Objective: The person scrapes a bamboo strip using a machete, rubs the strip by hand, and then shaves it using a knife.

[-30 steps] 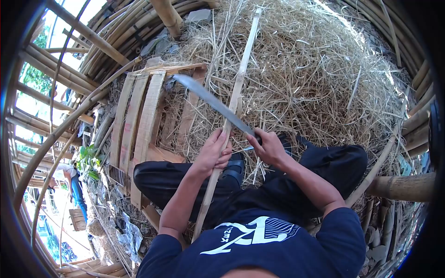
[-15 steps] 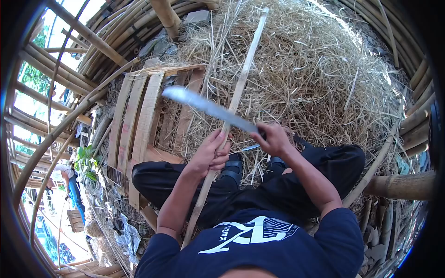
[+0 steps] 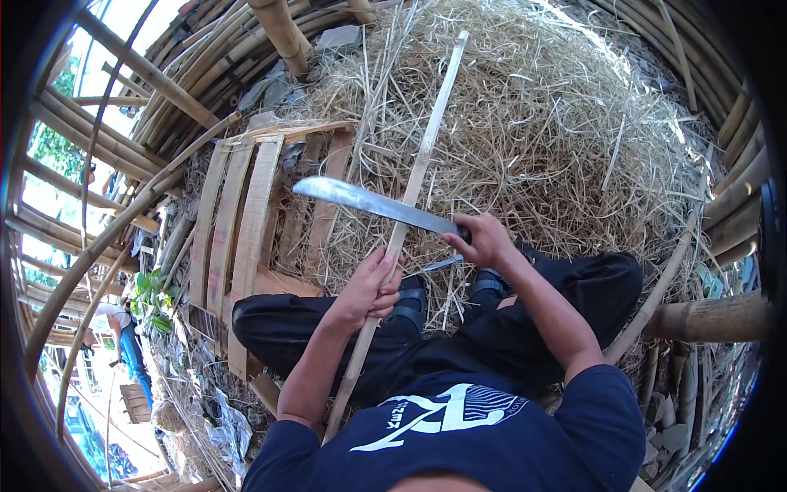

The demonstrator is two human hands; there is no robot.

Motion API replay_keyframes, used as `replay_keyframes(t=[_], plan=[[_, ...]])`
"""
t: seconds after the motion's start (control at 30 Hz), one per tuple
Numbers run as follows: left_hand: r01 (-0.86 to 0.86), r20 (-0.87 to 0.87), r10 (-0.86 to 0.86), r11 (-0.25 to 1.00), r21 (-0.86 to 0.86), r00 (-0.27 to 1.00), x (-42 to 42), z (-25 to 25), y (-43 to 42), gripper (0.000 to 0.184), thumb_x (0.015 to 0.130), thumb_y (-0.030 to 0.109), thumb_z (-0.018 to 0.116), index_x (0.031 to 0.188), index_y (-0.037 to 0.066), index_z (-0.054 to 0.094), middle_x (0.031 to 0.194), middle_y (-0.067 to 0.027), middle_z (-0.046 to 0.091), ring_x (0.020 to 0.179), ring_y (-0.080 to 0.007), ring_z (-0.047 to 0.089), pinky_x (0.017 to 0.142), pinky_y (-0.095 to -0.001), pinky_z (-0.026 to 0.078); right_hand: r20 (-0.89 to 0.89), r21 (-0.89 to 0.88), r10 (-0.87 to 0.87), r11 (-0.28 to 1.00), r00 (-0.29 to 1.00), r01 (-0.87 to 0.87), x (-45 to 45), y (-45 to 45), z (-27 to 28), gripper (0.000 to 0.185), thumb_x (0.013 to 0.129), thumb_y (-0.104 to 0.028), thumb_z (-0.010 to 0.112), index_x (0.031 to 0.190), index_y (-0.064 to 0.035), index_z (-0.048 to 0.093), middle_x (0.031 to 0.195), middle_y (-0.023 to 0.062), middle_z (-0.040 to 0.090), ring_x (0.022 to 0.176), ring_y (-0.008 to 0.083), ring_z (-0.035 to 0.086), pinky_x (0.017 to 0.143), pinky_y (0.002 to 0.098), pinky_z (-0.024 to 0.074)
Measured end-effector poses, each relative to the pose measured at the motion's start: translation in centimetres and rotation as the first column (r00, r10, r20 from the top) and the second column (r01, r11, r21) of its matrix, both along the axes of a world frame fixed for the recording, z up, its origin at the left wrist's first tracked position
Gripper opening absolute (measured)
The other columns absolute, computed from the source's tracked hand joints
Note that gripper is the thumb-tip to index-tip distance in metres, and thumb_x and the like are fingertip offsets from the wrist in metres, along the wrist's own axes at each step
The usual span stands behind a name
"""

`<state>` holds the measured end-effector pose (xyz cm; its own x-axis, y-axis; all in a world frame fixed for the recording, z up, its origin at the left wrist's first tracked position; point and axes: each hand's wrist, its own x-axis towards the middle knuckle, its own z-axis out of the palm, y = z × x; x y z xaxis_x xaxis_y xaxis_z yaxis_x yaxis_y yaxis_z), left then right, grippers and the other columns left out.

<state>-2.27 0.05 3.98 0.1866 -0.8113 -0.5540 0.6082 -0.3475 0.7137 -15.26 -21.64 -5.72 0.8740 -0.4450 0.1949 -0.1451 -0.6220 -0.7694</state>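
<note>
A long pale bamboo strip (image 3: 425, 153) runs from near my lap up over the straw. My left hand (image 3: 366, 290) is wrapped round its lower part, between my knees. In my right hand (image 3: 485, 239) is the dark handle of a long machete (image 3: 361, 199). Its blade points left and lies across the strip, a little above my left hand. Another blade-like metal piece (image 3: 443, 263) shows below my right hand, near my sandals, partly hidden.
Dry straw (image 3: 541, 139) covers the ground ahead. A slatted wooden pallet (image 3: 256, 209) lies at the left. Bamboo poles (image 3: 709, 320) stand around the edges. Beyond the left frame, a person (image 3: 129, 348) in blue trousers is partly visible.
The machete blade has swung to a flatter angle, its tip lower than before. The bamboo strip has slid down towards my lap. My left hand has shifted slightly lower and left, still holding it.
</note>
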Motion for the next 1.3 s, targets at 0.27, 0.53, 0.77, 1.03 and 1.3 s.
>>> replay_keyframes(t=[0.27, 0.53, 0.77, 1.03, 1.3], plan=[[0.021, -0.01, -0.02, 0.997, 0.073, 1.0, -0.5, 0.4, 2.9, 0.021, 0.103, 0.028, 0.034, 0.113, 0.011, 0.043, 0.061, 0.0042, 0.03, 0.037, -0.0016, 0.021, 0.031, -0.0168, 0.019, -0.201, 0.011, -0.209, 0.976, 0.957, 0.216, 0.9, -5.5, -3.4, 0.057, 0.081, -0.062, 0.058, 0.093, -0.0085, 0.071, 0.068, 0.0169, 0.065, 0.067, 0.0316, 0.066, 0.063, 0.0418, 0.0524], [-0.018, 0.02, 0.016, 0.994, 0.109, 1.0, -0.9, 0.0, 6.2, 0.025, 0.103, 0.03, 0.035, 0.114, 0.01, 0.044, 0.061, 0.0024, 0.033, 0.037, -0.0023, 0.024, 0.033, -0.0171, 0.023, -0.376, 0.39, -0.703, 0.471, 0.603, 0.792, -1.2, -8.2, -4.8, 0.063, 0.084, -0.057, 0.06, 0.065, 0.0022, 0.06, 0.058, 0.0082, 0.058, 0.052, 0.017, 0.057, 0.051, 0.0333, 0.044], [0.009, -0.015, -0.008, 0.998, 0.058, 1.0, -1.5, -1.4, 4.3, 0.024, 0.103, 0.03, 0.035, 0.109, 0.008, 0.043, 0.062, 0.0016, 0.035, 0.038, -0.0029, 0.026, 0.034, -0.0174, 0.024, -0.438, 0.556, -0.514, 0.489, 0.737, 0.672, -1.2, -2.3, -5.4, 0.031, 0.079, -0.027, 0.069, 0.07, 0.0022, 0.061, 0.059, 0.0083, 0.06, 0.045, 0.0167, 0.057, 0.045, 0.0331, 0.0456], [0.007, 0.049, -0.011, 0.997, 0.079, 0.999, -1.6, -2.7, 2.7, 0.026, 0.103, 0.031, 0.035, 0.107, 0.007, 0.045, 0.061, 0.0018, 0.036, 0.037, -0.0036, 0.028, 0.033, -0.0182, 0.025, -0.352, 0.027, -0.712, 0.641, 0.607, 0.767, -0.3, -9.2, -6.9, 0.038, 0.079, -0.031, 0.068, 0.099, 0.0008, 0.061, 0.096, 0.0227, 0.065, 0.095, 0.0332, 0.063, 0.083, 0.0453, 0.047], [-0.002, 0.051, -0.001, 0.997, 0.071, 0.999, -0.8, -3.4, 0.1, 0.027, 0.103, 0.032, 0.036, 0.107, 0.007, 0.045, 0.061, 0.0017, 0.037, 0.037, -0.0042, 0.029, 0.033, -0.0192, 0.025, -0.189, 0.767, -0.06, 0.614, 0.98, 0.185, 2.9, 0.1, -2.0, 0.067, 0.092, -0.062, 0.042, 0.107, 0.0, 0.065, 0.097, 0.0173, 0.068, 0.09, 0.0231, 0.066, 0.072, 0.0376, 0.0523]])
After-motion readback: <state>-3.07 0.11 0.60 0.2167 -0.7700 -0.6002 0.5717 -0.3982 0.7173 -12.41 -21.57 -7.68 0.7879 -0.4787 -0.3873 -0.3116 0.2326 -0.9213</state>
